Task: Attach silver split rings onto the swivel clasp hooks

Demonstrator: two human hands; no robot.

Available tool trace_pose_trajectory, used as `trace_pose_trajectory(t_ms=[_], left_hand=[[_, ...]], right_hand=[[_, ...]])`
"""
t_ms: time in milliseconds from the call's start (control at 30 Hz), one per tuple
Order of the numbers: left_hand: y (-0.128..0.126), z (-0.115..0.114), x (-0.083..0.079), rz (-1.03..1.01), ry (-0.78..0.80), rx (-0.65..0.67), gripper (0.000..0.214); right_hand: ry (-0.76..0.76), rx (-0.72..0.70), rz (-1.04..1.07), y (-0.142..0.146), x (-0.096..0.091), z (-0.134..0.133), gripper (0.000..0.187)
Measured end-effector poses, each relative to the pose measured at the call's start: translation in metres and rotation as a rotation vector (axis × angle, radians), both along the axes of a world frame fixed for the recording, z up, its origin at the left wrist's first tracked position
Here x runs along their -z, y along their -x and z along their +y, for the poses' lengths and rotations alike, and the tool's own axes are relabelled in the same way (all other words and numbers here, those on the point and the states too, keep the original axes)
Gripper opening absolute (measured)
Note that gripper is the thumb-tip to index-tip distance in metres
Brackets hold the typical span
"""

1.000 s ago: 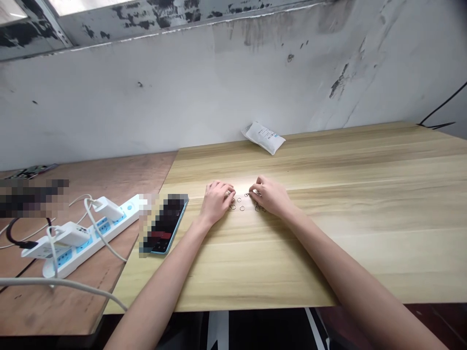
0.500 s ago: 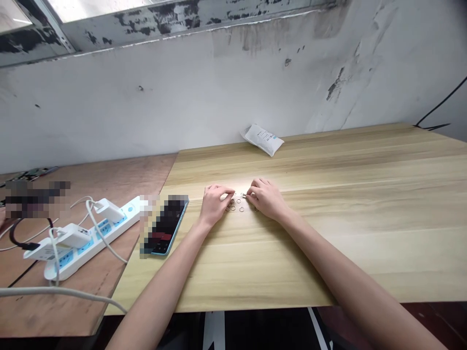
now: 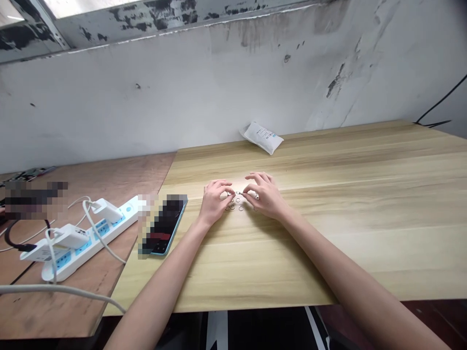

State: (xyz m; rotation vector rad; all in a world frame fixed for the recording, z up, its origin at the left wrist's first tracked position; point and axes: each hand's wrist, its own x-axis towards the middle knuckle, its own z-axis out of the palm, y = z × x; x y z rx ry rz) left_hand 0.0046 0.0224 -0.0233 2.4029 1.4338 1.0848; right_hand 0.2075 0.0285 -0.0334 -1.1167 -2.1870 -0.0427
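Both my hands rest on the light wooden table [image 3: 328,214] near its middle. My left hand [image 3: 215,200] and my right hand [image 3: 263,194] meet fingertip to fingertip, and together they pinch a small metal ring piece [image 3: 237,193] just above the tabletop. Several small metal rings [image 3: 235,207] lie loose on the wood right below the fingers. The piece between the fingers is too small to make out in detail.
A phone [image 3: 164,224] in a blue case lies left of my left hand. A white power strip [image 3: 83,234] with chargers and cables sits on the darker table at left. A small white packet [image 3: 261,136] lies by the wall.
Both hands have lifted slightly off the rings and brought their fingertips together over them, now pinching a small piece between them.
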Motion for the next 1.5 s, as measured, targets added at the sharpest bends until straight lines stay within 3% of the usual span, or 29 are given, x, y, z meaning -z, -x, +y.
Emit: trace_pose_trajectory(t_ms=[333, 533, 733, 933, 1200, 1333, 1500], left_hand=[[-0.005, -0.004, -0.002, -0.078, 0.033, 0.083, 0.005], [-0.009, -0.008, -0.005, -0.203, 0.068, 0.118, 0.005], [-0.01, -0.009, -0.009, -0.269, 0.104, 0.064, 0.002], [-0.006, -0.004, -0.007, -0.451, 0.283, 0.095, 0.018], [-0.004, -0.001, -0.004, -0.65, 0.456, 0.171, 0.02], [0.001, -0.001, -0.011, -0.486, 0.359, 0.14, 0.014], [-0.001, -0.009, -0.021, 0.015, -0.031, 0.063, 0.007]], right_hand=[[0.098, 0.063, 0.03, 0.003, -0.001, -0.003, 0.019], [0.123, -0.042, 0.036, 0.013, -0.001, -0.011, 0.019], [0.12, -0.091, 0.097, 0.018, 0.006, -0.009, 0.02], [0.149, -0.154, 0.202, 0.015, 0.002, -0.009, 0.019], [0.181, -0.14, 0.219, 0.014, -0.002, -0.008, 0.015], [0.236, -0.183, 0.24, 0.008, -0.015, -0.008, 0.021], [0.388, -0.204, 0.234, 0.005, -0.03, -0.013, 0.031]])
